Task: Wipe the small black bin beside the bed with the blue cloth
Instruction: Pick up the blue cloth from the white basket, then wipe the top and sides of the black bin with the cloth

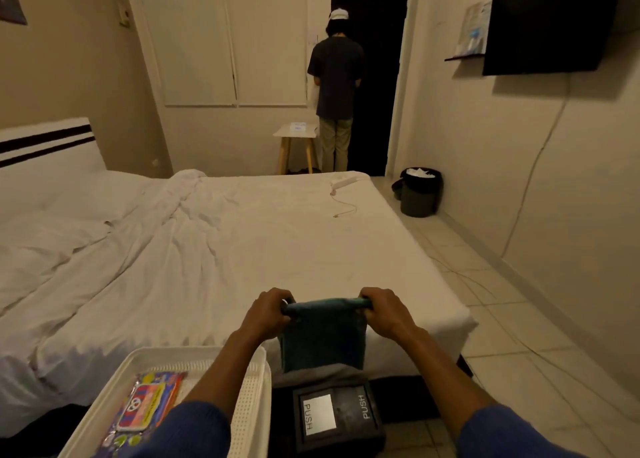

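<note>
The blue cloth (pixel 323 336) hangs folded between my two hands above the foot of the bed. My left hand (pixel 268 314) grips its top left corner and my right hand (pixel 388 314) grips its top right corner. Straight below the cloth, on the floor at the bed's end, stands the small black bin (pixel 337 418); its swing lid has two flaps marked PUSH. The cloth is apart from the bin, a little above it.
A white perforated basket (pixel 249 405) with a colourful wipes packet (pixel 145 409) sits left of the bin. The white bed (pixel 225 250) fills the middle. A second dark bin (pixel 419 194) stands by the far wall. A person (pixel 337 87) stands at the dark doorway. Cables run across the tiled floor on the right.
</note>
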Demonstrator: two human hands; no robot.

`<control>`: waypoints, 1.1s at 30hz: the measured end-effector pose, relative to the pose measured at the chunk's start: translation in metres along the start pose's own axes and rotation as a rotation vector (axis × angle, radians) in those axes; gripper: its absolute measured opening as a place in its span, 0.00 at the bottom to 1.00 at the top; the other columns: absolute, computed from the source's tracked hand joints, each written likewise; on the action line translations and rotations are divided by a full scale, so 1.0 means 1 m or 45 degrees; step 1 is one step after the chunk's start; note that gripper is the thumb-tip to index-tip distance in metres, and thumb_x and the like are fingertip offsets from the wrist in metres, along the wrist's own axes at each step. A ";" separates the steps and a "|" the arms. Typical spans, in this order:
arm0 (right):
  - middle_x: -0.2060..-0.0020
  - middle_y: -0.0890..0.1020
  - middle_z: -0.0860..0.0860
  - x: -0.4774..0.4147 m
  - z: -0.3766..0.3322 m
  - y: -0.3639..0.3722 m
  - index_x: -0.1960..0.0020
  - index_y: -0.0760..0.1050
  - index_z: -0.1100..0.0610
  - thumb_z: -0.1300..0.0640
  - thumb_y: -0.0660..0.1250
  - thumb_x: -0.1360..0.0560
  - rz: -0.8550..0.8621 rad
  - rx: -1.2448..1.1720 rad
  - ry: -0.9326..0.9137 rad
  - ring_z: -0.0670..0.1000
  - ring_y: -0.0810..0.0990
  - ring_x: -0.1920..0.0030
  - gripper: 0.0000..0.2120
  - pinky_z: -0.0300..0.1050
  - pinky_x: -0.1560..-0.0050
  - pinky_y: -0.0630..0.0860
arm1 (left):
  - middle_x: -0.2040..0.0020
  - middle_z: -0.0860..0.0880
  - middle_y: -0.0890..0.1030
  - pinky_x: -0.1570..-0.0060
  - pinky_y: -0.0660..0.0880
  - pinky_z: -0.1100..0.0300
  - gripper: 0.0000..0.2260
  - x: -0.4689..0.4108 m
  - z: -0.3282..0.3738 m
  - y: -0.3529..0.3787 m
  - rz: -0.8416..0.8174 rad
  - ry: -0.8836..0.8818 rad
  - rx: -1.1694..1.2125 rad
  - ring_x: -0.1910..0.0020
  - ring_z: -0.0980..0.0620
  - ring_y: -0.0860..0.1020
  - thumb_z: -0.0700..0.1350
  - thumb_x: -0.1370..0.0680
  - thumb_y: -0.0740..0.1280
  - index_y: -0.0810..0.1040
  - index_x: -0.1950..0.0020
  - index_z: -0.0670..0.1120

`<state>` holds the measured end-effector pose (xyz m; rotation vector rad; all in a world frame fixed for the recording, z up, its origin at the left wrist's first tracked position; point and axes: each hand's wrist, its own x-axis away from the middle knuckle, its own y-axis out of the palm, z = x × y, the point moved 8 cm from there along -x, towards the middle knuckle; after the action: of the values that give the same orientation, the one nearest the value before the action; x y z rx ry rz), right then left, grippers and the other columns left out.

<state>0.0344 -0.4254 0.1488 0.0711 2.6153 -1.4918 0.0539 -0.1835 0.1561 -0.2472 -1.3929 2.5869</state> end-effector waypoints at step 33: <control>0.60 0.78 0.48 0.070 0.241 0.175 0.50 0.86 0.54 0.68 0.73 0.32 0.010 -0.115 0.318 0.52 0.81 0.56 0.15 0.36 0.56 0.71 | 0.67 0.51 0.83 0.70 0.73 0.61 0.08 0.007 -0.056 0.273 -0.147 0.169 -0.219 0.66 0.47 0.82 0.41 0.39 0.76 0.84 0.63 0.51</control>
<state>0.0047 -0.5453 -0.1318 0.2751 2.8677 -1.4439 0.0353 -0.2840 -0.1030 -0.3466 -1.5347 2.3163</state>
